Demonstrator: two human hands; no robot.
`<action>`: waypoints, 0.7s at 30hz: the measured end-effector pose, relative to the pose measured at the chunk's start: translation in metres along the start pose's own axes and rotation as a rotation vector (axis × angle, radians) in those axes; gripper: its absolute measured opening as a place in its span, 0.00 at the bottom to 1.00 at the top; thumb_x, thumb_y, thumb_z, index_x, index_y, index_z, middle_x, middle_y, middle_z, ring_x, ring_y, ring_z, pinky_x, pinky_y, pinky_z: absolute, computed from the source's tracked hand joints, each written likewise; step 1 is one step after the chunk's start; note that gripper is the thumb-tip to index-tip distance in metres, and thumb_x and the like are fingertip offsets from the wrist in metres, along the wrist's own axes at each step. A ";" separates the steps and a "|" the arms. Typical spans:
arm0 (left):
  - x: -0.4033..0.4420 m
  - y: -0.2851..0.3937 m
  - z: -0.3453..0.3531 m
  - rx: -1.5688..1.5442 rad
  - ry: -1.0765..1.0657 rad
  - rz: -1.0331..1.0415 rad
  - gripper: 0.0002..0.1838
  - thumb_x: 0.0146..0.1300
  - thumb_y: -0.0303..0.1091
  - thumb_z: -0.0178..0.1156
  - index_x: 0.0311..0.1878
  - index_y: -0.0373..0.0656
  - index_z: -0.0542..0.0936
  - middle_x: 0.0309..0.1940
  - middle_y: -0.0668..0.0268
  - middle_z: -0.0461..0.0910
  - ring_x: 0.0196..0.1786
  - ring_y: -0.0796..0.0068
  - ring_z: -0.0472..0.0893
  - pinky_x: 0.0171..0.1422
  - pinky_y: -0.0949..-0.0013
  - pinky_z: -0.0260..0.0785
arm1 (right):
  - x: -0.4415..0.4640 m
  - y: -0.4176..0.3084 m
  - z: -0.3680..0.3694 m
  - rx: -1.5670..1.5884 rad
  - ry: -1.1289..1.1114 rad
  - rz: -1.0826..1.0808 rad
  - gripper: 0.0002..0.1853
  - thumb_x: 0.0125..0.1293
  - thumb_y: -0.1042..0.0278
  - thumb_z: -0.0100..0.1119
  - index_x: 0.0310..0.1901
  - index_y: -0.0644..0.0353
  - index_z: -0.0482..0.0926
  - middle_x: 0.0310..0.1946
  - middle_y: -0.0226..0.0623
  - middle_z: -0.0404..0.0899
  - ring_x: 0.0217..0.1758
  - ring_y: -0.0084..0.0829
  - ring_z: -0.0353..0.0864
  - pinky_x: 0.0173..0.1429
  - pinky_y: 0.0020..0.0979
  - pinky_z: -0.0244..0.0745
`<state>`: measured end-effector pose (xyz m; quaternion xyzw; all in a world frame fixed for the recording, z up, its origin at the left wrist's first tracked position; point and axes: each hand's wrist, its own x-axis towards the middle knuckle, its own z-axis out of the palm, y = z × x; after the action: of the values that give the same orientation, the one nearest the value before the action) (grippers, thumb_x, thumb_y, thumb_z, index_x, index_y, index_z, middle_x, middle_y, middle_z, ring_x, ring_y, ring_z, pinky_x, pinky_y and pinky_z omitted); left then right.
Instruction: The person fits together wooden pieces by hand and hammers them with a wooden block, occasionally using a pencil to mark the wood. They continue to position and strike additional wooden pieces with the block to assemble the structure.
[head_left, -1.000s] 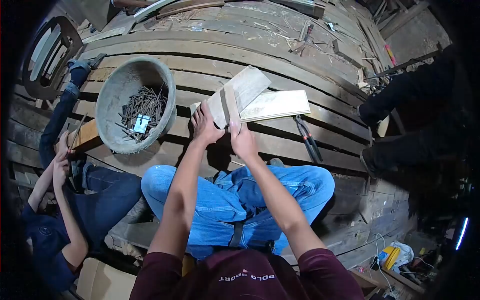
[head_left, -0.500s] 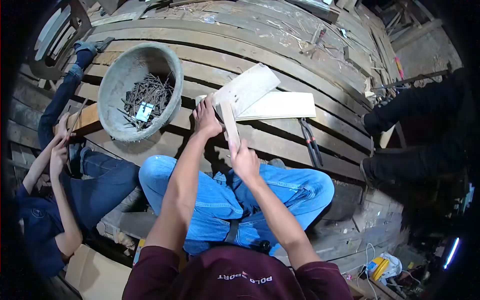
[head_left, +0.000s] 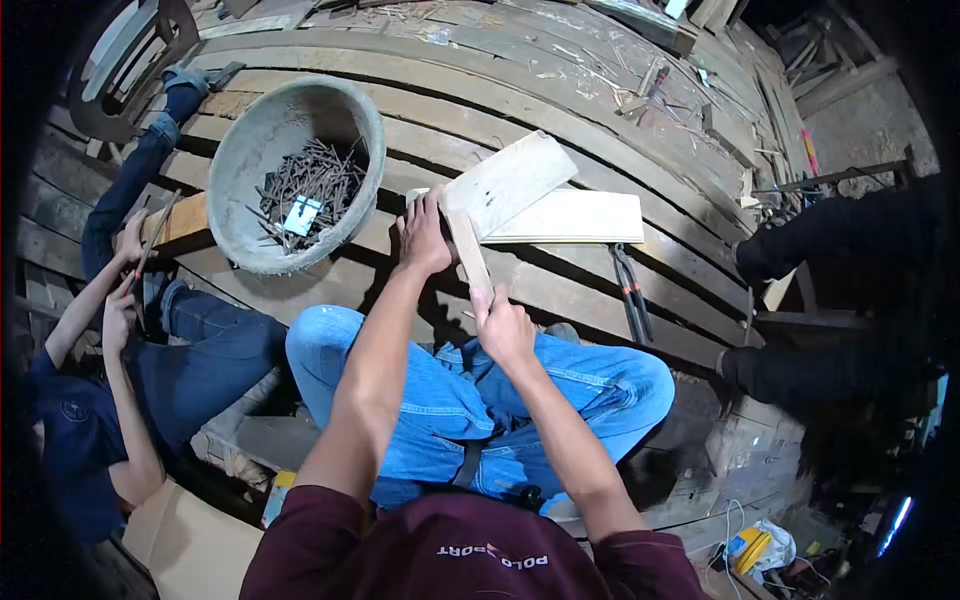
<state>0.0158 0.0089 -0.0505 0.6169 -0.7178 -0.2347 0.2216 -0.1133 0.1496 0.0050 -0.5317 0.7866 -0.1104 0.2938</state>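
Two hands of another person (head_left: pixel 125 268), well to the left of the left hand, hold a thin rod (head_left: pixel 157 232) beside a squared wood block (head_left: pixel 186 220). Nearer the left hand, to its left, stands a large grey tub (head_left: pixel 228 180), tilted toward the viewer. Many thin, rusty-looking nails (head_left: pixel 322 178) lie in its bottom, with a pale blue-and-white packet (head_left: pixel 302 215) on them.

The left hand (head_left: pixel 424 240) has its fingers slightly parted, at the near end of the upper board (head_left: pixel 518 180); its thumb cannot be made out clearly. This pale board slants up and away to the right of that hand, crossing over the lower board (head_left: pixel 585 217), which reaches out farther to the right.

Just right of the left hand, a narrow wooden strip (head_left: pixel 468 250) runs from the boards down to the right hand (head_left: pixel 506 328), which pinches its near end between thumb and fingers. To the right of the right hand, pliers (head_left: pixel 633 293) with red-and-black handles lie on the slatted planks (head_left: pixel 550 283), handles toward the viewer.
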 end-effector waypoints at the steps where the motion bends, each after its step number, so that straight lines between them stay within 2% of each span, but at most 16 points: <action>1: -0.001 0.003 -0.003 0.019 0.023 0.017 0.53 0.44 0.40 0.75 0.74 0.48 0.57 0.68 0.54 0.66 0.75 0.50 0.60 0.75 0.42 0.51 | 0.005 -0.005 0.000 -0.012 0.015 0.000 0.31 0.74 0.37 0.44 0.52 0.63 0.75 0.33 0.66 0.82 0.41 0.66 0.83 0.47 0.62 0.76; 4: 0.002 -0.002 0.000 0.056 -0.021 -0.019 0.54 0.42 0.35 0.76 0.74 0.49 0.57 0.68 0.55 0.66 0.74 0.50 0.61 0.74 0.43 0.53 | 0.020 -0.015 0.001 0.052 0.029 -0.016 0.31 0.74 0.37 0.43 0.51 0.63 0.76 0.33 0.66 0.82 0.42 0.67 0.83 0.48 0.62 0.76; 11: 0.000 -0.004 -0.005 0.017 0.028 0.071 0.51 0.45 0.38 0.74 0.73 0.49 0.58 0.66 0.56 0.68 0.73 0.52 0.62 0.73 0.46 0.54 | 0.000 0.001 0.000 0.037 -0.043 0.000 0.31 0.75 0.37 0.43 0.51 0.64 0.74 0.33 0.67 0.82 0.42 0.68 0.82 0.48 0.62 0.75; 18: 0.001 -0.003 -0.003 0.016 0.006 0.066 0.49 0.46 0.38 0.72 0.72 0.46 0.59 0.65 0.55 0.68 0.72 0.51 0.63 0.73 0.45 0.53 | 0.019 -0.012 0.013 0.018 0.086 -0.034 0.33 0.74 0.36 0.44 0.54 0.64 0.75 0.30 0.65 0.83 0.38 0.65 0.84 0.44 0.58 0.79; 21: 0.000 -0.005 -0.003 0.042 0.035 0.082 0.49 0.45 0.39 0.72 0.71 0.44 0.59 0.65 0.54 0.68 0.71 0.50 0.63 0.72 0.46 0.54 | 0.004 0.000 0.015 0.009 0.054 -0.020 0.32 0.74 0.36 0.44 0.54 0.63 0.75 0.30 0.65 0.83 0.38 0.64 0.84 0.44 0.59 0.79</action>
<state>0.0218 0.0077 -0.0510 0.5953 -0.7434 -0.1995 0.2307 -0.1058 0.1477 -0.0082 -0.5350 0.7884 -0.1313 0.2739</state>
